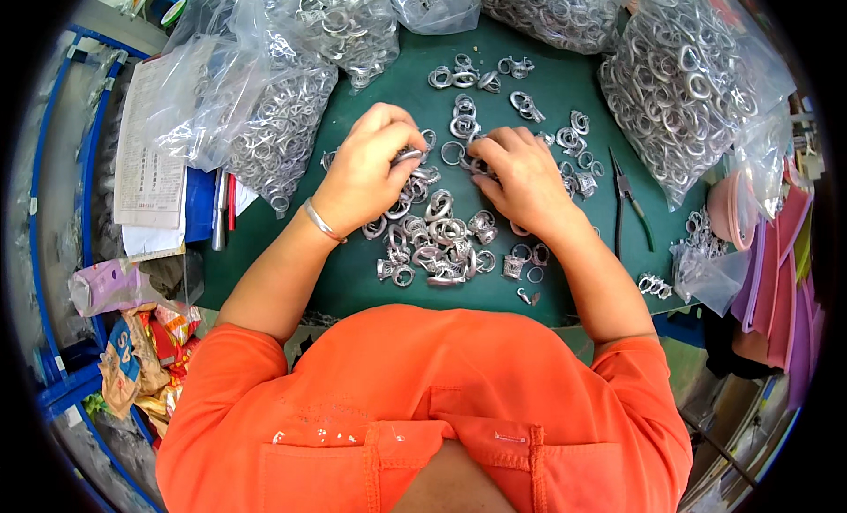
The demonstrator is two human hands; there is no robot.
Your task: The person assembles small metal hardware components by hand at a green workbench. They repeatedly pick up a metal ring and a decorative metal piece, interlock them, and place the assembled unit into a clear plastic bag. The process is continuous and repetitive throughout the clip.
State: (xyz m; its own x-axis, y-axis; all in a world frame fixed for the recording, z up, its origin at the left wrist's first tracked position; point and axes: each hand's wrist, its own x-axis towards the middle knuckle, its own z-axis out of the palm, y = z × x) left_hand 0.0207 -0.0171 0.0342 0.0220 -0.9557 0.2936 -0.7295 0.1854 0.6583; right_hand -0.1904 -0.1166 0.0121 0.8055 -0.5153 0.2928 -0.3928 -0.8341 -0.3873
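Note:
My left hand, with a bangle on its wrist, is closed, with a silver-coloured metal ring pinched between thumb and fingers. Across from it, my right hand has its fingers closed on another metal ring, which they partly hide. Between and below the hands lies a loose pile of silver rings, some wide and patterned. Smaller groups of rings lie beyond the hands. More rings are scattered just right of my right hand.
Clear plastic bags full of rings stand at the left, far side and right of the green tabletop. Pliers lie right of my right hand. A pink cup and a small bag of rings sit at the right edge.

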